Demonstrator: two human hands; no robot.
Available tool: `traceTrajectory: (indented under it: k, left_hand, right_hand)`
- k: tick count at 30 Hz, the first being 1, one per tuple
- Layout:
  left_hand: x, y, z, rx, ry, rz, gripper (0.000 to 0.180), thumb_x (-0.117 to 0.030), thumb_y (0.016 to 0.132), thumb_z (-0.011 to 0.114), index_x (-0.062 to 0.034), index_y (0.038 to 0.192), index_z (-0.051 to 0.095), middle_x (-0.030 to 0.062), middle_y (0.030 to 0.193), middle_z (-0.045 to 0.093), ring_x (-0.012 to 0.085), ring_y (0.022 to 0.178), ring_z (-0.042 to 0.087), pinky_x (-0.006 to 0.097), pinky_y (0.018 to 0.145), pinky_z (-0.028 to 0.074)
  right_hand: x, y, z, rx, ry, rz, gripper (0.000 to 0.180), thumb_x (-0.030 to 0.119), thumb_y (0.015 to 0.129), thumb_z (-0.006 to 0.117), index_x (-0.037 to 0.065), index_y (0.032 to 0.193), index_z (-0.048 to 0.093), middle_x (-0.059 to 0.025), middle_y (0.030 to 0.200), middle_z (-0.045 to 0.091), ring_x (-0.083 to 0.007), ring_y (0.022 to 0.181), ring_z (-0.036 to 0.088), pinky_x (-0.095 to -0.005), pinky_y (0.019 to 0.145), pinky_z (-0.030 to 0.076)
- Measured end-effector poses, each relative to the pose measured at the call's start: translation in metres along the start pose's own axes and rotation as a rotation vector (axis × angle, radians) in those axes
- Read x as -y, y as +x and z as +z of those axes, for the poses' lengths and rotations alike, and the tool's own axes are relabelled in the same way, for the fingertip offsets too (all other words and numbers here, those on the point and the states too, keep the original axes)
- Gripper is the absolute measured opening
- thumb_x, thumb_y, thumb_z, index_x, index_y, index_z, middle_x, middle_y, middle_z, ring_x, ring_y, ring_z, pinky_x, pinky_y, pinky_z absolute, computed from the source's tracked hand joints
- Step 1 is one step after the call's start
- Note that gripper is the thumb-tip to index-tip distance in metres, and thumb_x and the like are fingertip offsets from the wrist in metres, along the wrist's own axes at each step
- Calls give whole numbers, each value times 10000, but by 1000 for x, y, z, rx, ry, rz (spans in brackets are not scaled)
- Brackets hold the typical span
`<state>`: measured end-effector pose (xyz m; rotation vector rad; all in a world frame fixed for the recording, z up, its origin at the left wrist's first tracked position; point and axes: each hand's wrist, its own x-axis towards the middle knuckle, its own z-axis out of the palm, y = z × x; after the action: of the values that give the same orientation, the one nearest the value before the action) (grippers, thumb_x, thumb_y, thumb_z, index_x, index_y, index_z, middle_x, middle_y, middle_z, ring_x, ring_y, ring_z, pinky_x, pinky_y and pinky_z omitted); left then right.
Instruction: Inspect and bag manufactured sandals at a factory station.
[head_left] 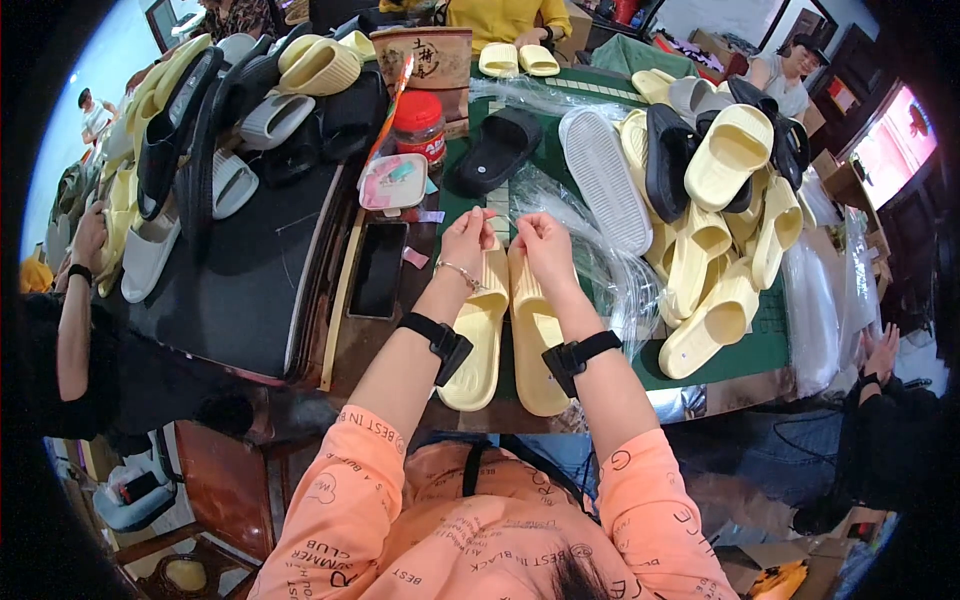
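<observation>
A pair of pale yellow slide sandals lies side by side before me, the left slide [472, 362] and the right slide [537, 365] with toe ends pointing away. Over the left one's strap, my left hand [468, 242] is closed in a pinch. My right hand [546, 250] pinches just above the right slide, fingertips close to the left hand's. Something thin and pale seems to run between them, too small to make out. Beyond my hands lies a black slide [497, 150]. A grey slide [606, 180], sole up, rests to the right.
Piled slides [722, 165] crowd the right; more slides [215, 110] heap on a black table [265, 250]. Clear plastic bags [622, 285] cover part of the green mat [650, 375]. A red-lidded jar [418, 125], small tub [392, 182] and phone [378, 270] stand left. Other people work around.
</observation>
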<state>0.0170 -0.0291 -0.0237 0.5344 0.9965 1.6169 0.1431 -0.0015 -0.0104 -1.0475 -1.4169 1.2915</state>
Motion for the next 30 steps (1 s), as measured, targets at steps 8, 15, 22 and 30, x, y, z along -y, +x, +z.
traceTrajectory:
  k: [8,15,22,30]
  left_hand:
    - [3,0,-10,196,-49,30,245,-194,926,450,15,1024,533,-25,675,426,62,571,372,178,527,306]
    - [2,-2,-6,146,-4,27,196,-120,915,462,19,1017,555,-10,726,502,57,582,406,176,533,329]
    - [2,-4,-3,127,57,37,177,-111,902,489,15,987,580,-13,742,516,40,580,411,172,530,333]
    - [0,-5,-3,152,51,42,176,-105,903,479,18,971,585,-15,735,490,38,563,393,173,514,318]
  right_hand:
    - [1,-20,10,-28,-194,-99,128,156,849,539,33,884,544,-61,683,565,-129,609,518,-272,578,410]
    - [9,-24,10,-35,-288,-84,121,164,845,536,59,905,545,-83,643,553,-166,562,517,-290,544,403]
    - [10,-26,10,-32,-311,-116,118,165,832,540,57,878,547,-103,652,562,-197,563,535,-313,533,402]
    - [7,-24,11,-41,-326,-117,126,182,826,543,59,854,550,-110,631,559,-221,548,535,-326,528,402]
